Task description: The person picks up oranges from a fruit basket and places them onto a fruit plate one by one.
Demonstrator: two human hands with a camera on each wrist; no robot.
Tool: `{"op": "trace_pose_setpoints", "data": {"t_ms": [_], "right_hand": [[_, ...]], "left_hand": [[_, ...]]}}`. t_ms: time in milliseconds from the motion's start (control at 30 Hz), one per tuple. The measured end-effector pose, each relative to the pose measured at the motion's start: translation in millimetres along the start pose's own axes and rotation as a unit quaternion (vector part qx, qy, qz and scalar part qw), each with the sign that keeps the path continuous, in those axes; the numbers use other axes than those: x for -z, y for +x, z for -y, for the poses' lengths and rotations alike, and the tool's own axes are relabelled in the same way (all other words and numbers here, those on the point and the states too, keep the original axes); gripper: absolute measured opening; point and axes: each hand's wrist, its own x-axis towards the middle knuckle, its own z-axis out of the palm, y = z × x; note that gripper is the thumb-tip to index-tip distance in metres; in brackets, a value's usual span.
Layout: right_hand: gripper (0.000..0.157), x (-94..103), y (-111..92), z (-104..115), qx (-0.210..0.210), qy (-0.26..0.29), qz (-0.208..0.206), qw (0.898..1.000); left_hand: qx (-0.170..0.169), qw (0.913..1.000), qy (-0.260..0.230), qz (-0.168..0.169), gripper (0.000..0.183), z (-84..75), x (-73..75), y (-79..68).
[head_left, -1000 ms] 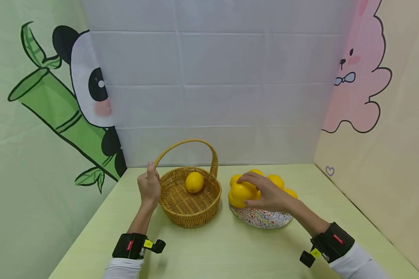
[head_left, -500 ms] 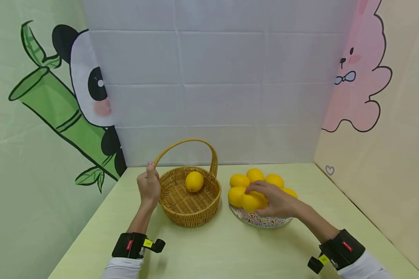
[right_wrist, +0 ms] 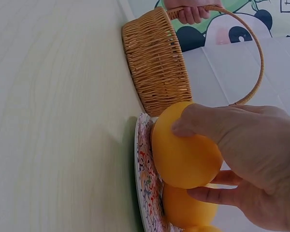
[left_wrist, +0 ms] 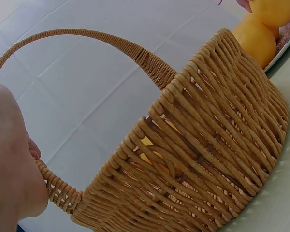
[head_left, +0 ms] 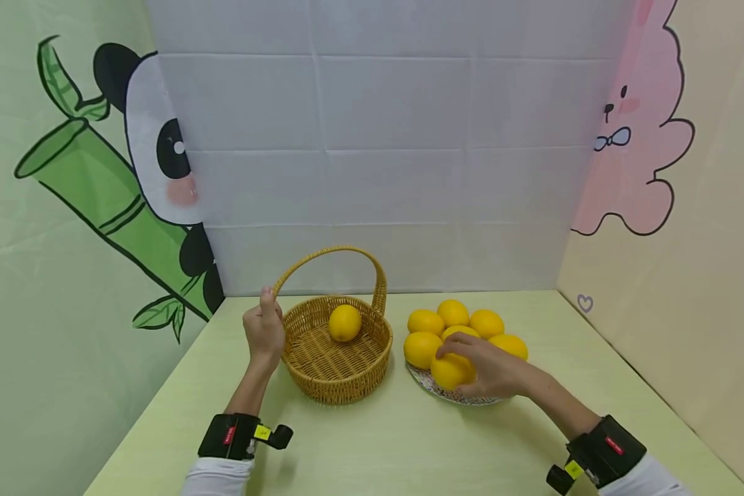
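My left hand (head_left: 264,332) grips the left end of the arched handle of a brown woven basket (head_left: 337,389). Inside the basket sits one round yellow fruit (head_left: 345,323). To the right, a patterned plate (head_left: 423,381) bears several more yellow fruits (head_left: 425,322), bunched together. With thumb and fingers curled around it, my right hand (head_left: 492,368) holds a yellow fruit (head_left: 451,373) at the plate's near side. In the right wrist view, thumb and fingers lie on opposite sides of this fruit (right_wrist: 183,150). Whether it touches the plate is hard to tell.
Basket and plate stand side by side on a pale table (head_left: 372,448), a narrow gap between them. A grey cloth backdrop (head_left: 390,186) rises behind the table. Printed side panels flank it, with a panda (head_left: 155,158) on the left and a pink animal (head_left: 645,158) on the right.
My right hand has moved right and toward me, with the yellow fruit at its fingertips. More of the fruits behind it now show. The left hand and basket have stayed in place.
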Motion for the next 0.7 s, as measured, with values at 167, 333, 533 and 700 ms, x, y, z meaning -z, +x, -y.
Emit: {"op": "trace_pose_setpoints", "data": {"t_ms": [167,333,533,700], "right_hand": [[0.056,-2.9,-1.9,-1.0,-0.001,-0.002,0.010,1.000],[0.056,-4.0,-2.5,-0.4,-0.011,-0.001,0.027,1.000],[0.055,-5.9,-1.8,-0.2,-0.007,0.002,0.036,0.999],[0.056,-7.1,-1.4,-0.4,-0.004,-0.005,0.036,0.999]], "left_hand": [[0.008,1.0000,0.003,-0.001,0.066,-0.1,0.2,0.2],[0.018,0.9997,0.015,-0.009,0.064,-1.0,-1.1,-0.7],[0.017,0.9997,0.013,-0.011,0.064,-1.8,-1.1,-1.1],[0.006,1.0000,0.002,-0.001,0.067,-0.8,-0.1,-0.1]]}}
